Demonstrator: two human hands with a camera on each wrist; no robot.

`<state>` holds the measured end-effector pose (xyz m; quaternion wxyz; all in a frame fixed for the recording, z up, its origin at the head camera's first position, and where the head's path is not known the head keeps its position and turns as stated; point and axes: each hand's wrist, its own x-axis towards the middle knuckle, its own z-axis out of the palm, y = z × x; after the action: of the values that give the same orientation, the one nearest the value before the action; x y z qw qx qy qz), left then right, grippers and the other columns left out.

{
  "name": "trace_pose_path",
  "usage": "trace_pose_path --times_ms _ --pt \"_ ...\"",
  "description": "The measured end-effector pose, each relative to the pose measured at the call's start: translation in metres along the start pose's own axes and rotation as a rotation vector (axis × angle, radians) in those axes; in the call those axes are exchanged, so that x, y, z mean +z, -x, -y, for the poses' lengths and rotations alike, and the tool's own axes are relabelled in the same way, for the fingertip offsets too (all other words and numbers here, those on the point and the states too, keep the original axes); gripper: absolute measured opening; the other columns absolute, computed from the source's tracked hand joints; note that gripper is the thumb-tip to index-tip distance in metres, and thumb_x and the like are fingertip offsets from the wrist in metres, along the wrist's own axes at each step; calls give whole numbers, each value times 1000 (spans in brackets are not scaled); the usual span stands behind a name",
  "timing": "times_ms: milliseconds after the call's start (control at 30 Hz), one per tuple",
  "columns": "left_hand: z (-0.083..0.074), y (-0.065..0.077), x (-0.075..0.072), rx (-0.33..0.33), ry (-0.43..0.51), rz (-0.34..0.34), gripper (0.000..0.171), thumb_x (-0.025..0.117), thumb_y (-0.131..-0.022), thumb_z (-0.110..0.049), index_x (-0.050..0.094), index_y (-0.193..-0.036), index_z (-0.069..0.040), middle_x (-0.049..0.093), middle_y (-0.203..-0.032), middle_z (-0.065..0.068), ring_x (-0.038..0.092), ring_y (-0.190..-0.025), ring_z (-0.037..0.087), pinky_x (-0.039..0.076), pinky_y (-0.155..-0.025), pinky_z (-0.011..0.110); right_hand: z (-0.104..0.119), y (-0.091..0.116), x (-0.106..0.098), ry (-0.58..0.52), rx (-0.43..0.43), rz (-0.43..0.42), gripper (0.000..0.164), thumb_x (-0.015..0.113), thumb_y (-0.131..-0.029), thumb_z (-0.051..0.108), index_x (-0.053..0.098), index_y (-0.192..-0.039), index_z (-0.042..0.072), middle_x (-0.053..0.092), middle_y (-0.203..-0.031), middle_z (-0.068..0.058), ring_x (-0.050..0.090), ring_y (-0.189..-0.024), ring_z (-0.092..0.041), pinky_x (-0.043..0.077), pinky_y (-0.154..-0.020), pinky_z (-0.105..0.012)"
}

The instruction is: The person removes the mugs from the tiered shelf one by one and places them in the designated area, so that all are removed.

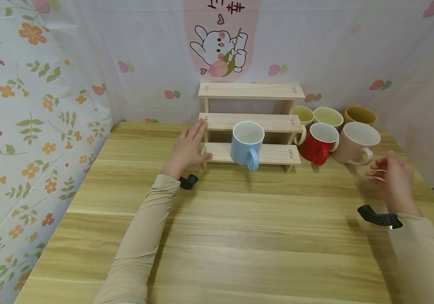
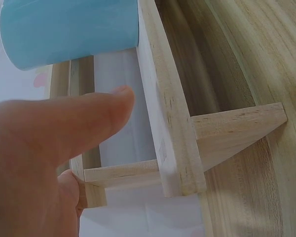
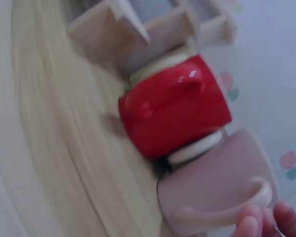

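A three-tier wooden shelf (image 1: 251, 90) stands at the back of the table. On its lowest tier sits a light blue mug (image 1: 244, 145), handle facing me. My left hand (image 1: 186, 152) rests at the shelf's left end, its fingers on the middle tier and the thumb (image 2: 98, 116) extended by the lowest tier. Right of the shelf are a red mug (image 1: 313, 145) and a pale pink mug (image 1: 353, 145). My right hand (image 1: 397, 179) hovers just right of the pink mug's handle (image 3: 217, 215), fingers slightly bent, holding nothing.
Behind the red and pink mugs stand two pale yellow cups (image 1: 327, 116) and a mustard cup (image 1: 361, 115). The wooden table (image 1: 262, 245) extends toward me. Printed cloth (image 1: 141, 93) hangs along the back and sides.
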<state>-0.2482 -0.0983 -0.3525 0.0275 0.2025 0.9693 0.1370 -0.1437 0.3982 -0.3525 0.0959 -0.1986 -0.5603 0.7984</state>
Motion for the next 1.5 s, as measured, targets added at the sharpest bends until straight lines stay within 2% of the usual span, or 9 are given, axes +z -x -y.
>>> trace_pose_path --times_ms 167,267,433,567,733,1067,1367,1500 --pt "-1 0 0 0 7 -12 97 67 -87 -42 3 -155 -14 -3 -162 0 13 -145 40 13 -117 54 3 12 5 30 32 171 38 48 -100 31 66 -77 5 68 -67 -5 65 -54 -18 54 -51 -26" --pt "-1 0 0 5 9 -11 97 66 -87 -42 3 -155 -14 -2 -162 1 13 -145 40 13 -117 55 3 16 11 72 37 226 36 49 -100 31 66 -80 7 69 -69 -4 64 -56 -16 52 -51 -24" --pt "-2 0 0 8 8 -9 97 67 -87 -42 3 -155 -13 -2 -162 2 12 -145 38 13 -118 53 -1 20 25 171 36 238 34 52 -98 34 65 -81 9 69 -70 -1 63 -56 -15 50 -51 -23" --pt "-1 0 0 10 11 -11 97 67 -87 -42 4 -155 -14 -2 -162 2 13 -145 39 14 -117 54 -6 22 38 217 17 274 33 49 -99 35 63 -82 10 69 -71 1 63 -57 -13 50 -52 -22" --pt "0 0 0 17 5 -10 97 66 -88 -41 3 -155 -12 -2 -162 3 11 -146 36 12 -118 53 -14 23 58 239 3 309 33 44 -101 32 62 -83 11 69 -73 2 63 -58 -12 49 -53 -22" --pt "-1 -2 2 27 18 -18 97 66 -87 -41 2 -155 -13 -3 -162 2 13 -146 35 13 -118 52 -29 32 100 260 43 369 35 43 -101 34 63 -83 12 69 -72 3 61 -59 -11 49 -54 -22" --pt "1 -5 4 47 18 -15 99 67 -87 -40 1 -155 -11 -4 -162 4 9 -148 24 8 -120 44 -47 34 139 337 65 414 32 40 -102 33 59 -86 13 68 -72 5 61 -59 -10 48 -55 -21" --pt "2 -4 3 46 14 -15 99 68 -87 -39 2 -155 -11 -4 -162 4 9 -148 23 10 -120 43 -55 36 157 344 69 442 32 40 -102 32 59 -86 11 68 -72 4 61 -58 -10 49 -55 -21"
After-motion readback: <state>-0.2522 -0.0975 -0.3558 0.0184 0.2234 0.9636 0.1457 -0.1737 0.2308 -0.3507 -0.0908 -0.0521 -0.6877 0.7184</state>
